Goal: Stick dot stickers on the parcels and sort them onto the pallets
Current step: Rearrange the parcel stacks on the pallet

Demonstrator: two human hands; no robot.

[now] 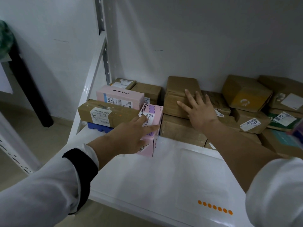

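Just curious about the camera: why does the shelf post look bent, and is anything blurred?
Head view: wide-angle lens bows the white metal shelf upright; glare on the white shelf board by the orange dot stickers; purple object at right edge blurred.

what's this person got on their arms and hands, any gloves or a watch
No gloves: the left hand and right hand are bare, with no ring or watch showing. The left sleeve is white, with a black ribbed cuff at the wrist. The right sleeve is white too and ends higher up, leaving the forearm bare; no dark cuff shows on it.
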